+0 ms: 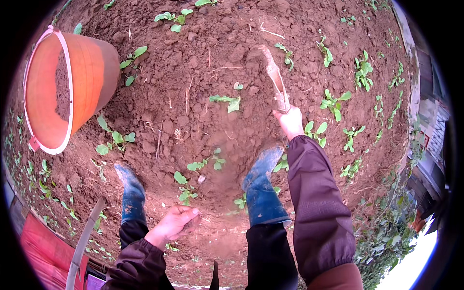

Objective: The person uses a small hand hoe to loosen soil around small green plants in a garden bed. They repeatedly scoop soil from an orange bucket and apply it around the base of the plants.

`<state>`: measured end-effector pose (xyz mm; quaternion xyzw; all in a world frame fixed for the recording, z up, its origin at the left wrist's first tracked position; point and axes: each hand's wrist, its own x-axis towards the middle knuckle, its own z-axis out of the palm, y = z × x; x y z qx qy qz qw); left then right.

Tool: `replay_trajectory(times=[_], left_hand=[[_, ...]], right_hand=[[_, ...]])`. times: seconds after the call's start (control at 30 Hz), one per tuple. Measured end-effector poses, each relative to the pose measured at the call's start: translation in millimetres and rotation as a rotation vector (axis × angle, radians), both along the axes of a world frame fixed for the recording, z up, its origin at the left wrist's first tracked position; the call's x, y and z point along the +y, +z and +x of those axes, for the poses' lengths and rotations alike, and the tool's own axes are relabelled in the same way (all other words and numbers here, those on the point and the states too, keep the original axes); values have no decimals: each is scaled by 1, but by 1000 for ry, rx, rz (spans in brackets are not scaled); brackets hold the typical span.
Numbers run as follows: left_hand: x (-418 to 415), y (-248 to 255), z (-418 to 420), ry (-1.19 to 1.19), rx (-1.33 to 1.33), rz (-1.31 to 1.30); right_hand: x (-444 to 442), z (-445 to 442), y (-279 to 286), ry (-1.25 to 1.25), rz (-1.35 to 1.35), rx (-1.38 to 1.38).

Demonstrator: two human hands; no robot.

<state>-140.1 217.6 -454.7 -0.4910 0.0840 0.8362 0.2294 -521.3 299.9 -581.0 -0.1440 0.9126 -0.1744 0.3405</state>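
My right hand (291,121) grips the near end of a soil-caked, hollow, scoop-like hand tool (277,81). Its curved far end reaches to the ground beside a small leafy seedling (287,56). My left hand (177,223) hangs over the soil between my legs, its fingers curled in and the thumb on top; whether anything is inside is hidden. Ahead of me on the brown, crumbly soil (203,134) lies a wilted-looking seedling (228,101). More seedlings (185,190) grow just beyond my left hand.
An orange bucket (87,79) with a pale rim and brown loose material inside stands at the left. My muddy blue rubber boots (132,195) are planted among seedlings. A pole (85,239) slants up at lower left, near red sheeting (47,243). A pale kerb (412,79) edges the right side.
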Motion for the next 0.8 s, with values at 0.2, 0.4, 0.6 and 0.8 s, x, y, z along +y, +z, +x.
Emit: replay_trajectory(times=[0.2, 0.4, 0.6, 0.8], left_hand=[[-1, 1, -6, 43, -6, 22], [2, -1, -5, -7, 10, 50], [-4, 3, -9, -24, 39, 57], [3, -4, -2, -10, 35, 12]], right_hand=[[45, 30, -42, -119, -179, -44], [69, 36, -41, -333, -187, -74], [44, 29, -10, -319, -296, -41], [-15, 4, -15, -242, -211, 15]])
